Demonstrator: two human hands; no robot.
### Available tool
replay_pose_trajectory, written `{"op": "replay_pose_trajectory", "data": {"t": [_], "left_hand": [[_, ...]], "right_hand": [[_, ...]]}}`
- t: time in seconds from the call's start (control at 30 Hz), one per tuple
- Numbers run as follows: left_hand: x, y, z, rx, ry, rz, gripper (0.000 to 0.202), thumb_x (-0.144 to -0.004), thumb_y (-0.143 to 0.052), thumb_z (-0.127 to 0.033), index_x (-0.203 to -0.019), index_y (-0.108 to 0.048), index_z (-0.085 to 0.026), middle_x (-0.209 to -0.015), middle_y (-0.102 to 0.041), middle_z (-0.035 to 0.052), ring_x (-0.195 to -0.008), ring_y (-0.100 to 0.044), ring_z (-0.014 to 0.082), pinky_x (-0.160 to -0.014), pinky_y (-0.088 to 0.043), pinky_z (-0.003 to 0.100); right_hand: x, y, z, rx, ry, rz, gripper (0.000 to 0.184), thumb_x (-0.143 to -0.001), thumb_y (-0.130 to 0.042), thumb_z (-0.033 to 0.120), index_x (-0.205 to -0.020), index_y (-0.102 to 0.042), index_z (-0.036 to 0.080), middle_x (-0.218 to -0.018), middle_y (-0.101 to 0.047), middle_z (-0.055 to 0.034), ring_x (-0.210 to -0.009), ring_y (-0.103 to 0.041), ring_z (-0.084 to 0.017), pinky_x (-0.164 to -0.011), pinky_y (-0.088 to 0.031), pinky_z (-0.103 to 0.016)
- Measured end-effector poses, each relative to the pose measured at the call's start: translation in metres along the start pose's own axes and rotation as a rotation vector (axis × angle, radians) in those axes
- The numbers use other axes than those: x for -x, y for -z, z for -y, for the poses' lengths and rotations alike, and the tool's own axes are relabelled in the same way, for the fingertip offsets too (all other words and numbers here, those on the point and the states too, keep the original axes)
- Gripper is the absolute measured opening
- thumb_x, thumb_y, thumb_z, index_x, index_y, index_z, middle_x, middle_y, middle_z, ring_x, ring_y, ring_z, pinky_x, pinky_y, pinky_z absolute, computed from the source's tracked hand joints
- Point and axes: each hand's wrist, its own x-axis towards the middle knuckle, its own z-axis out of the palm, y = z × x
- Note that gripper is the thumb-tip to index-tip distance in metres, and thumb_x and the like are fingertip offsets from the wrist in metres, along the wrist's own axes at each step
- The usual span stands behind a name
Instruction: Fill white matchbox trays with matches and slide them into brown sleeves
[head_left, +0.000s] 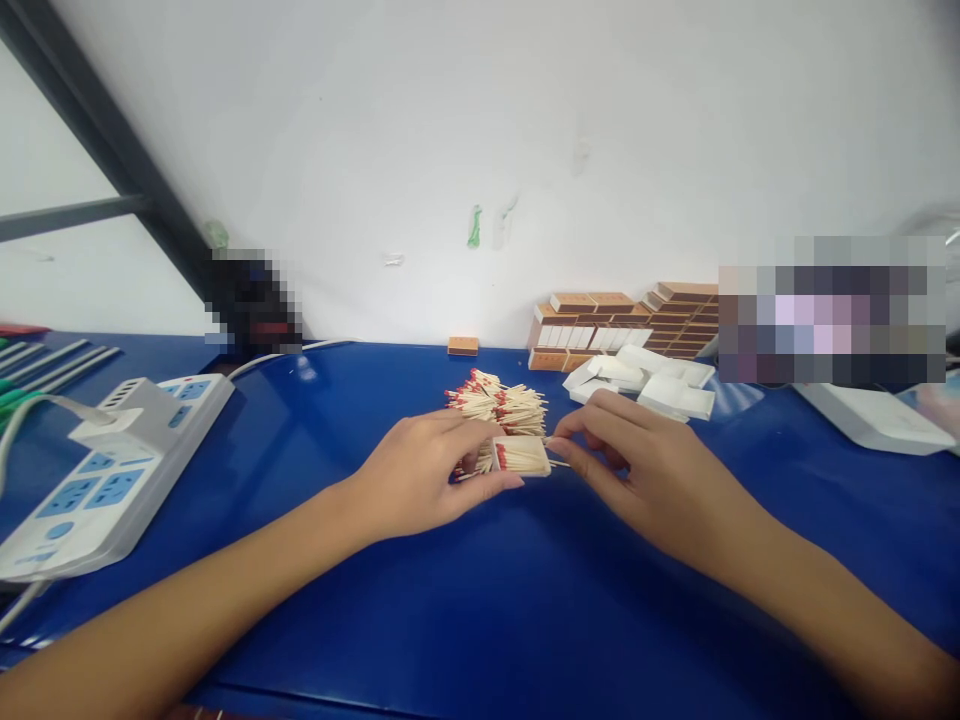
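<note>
My left hand (420, 470) grips a small white matchbox tray (549, 468) by its left end, thumb along the near side. Red-headed matches (523, 458) lie in the tray, heads toward the left. At the tray's right end, my right hand (637, 465) is closed in a pinch; whatever its fingertips hold, if anything, is too small to make out. A loose matchstick pokes out just below those fingertips. Right behind the tray is a heaped pile of matches (499, 400), partly hidden by my left hand.
White empty trays (660, 380) lie behind my right hand, before stacked brown matchboxes (600, 310) at the wall. A single matchbox (463, 346) sits farther left. A white power strip (112, 490) with cables occupies the left of the blue table (480, 620). Another white tray-like item (874, 420) lies right.
</note>
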Motion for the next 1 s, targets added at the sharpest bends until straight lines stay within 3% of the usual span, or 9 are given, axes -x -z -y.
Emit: {"op": "replay_pose_trajectory", "data": {"t": [0.27,0.53,0.67,0.8,0.9,1.0], "left_hand": [[-0.001,0.003,0.013,-0.103,-0.005,-0.042,0.038,-0.099,-0.06,-0.052,-0.111,-0.07,-0.017,-0.076,-0.064,0.0001,-0.069,-0.058,0.0146,-0.065,-0.046,0.028],[0.001,-0.001,0.01,-0.157,-0.059,-0.034,0.041,-0.099,-0.06,-0.052,-0.116,-0.068,-0.016,-0.076,-0.065,0.0001,-0.071,-0.06,0.0157,-0.066,-0.047,0.029],[0.001,-0.001,0.009,-0.18,-0.066,-0.041,0.041,-0.1,-0.058,-0.053,-0.116,-0.067,-0.016,-0.079,-0.067,0.0011,-0.073,-0.062,0.0164,-0.065,-0.047,0.028],[0.001,-0.002,0.009,-0.184,-0.067,-0.032,0.042,-0.1,-0.058,-0.054,-0.115,-0.067,-0.016,-0.082,-0.069,0.003,-0.074,-0.064,0.0174,-0.065,-0.048,0.028],[0.002,-0.004,0.008,-0.164,-0.077,-0.037,0.041,-0.099,-0.059,-0.053,-0.113,-0.068,-0.016,-0.084,-0.07,0.0037,-0.077,-0.064,0.0185,-0.065,-0.049,0.029],[0.002,-0.006,0.006,-0.135,-0.099,-0.049,0.042,-0.099,-0.06,-0.054,-0.113,-0.068,-0.015,-0.084,-0.07,0.0046,-0.081,-0.065,0.0204,-0.069,-0.052,0.031]], "right_hand": [[0.003,-0.01,-0.02,0.047,-0.086,0.267,0.015,-0.1,-0.059,0.036,-0.097,-0.065,0.022,-0.096,-0.062,-0.0052,-0.076,-0.062,-0.018,-0.065,-0.048,-0.032],[0.002,-0.023,-0.018,-0.004,-0.121,0.338,0.016,-0.103,-0.051,0.025,-0.092,-0.06,0.02,-0.095,-0.061,-0.0049,-0.078,-0.062,-0.018,-0.068,-0.048,-0.032],[0.002,-0.017,-0.025,0.023,-0.135,0.301,0.015,-0.104,-0.05,0.027,-0.094,-0.059,0.02,-0.096,-0.061,-0.0052,-0.079,-0.062,-0.019,-0.068,-0.048,-0.032],[0.0,-0.008,-0.025,0.053,-0.096,0.151,0.015,-0.105,-0.048,0.031,-0.098,-0.058,0.021,-0.096,-0.06,-0.0045,-0.076,-0.061,-0.019,-0.066,-0.046,-0.032],[-0.001,-0.006,-0.014,0.037,-0.022,0.066,0.013,-0.105,-0.05,0.03,-0.098,-0.057,0.021,-0.094,-0.06,-0.0037,-0.076,-0.061,-0.018,-0.065,-0.047,-0.031],[0.0,-0.011,0.002,0.031,0.054,0.067,0.012,-0.105,-0.049,0.025,-0.097,-0.057,0.021,-0.094,-0.059,-0.0039,-0.074,-0.061,-0.017,-0.065,-0.048,-0.03]]}}
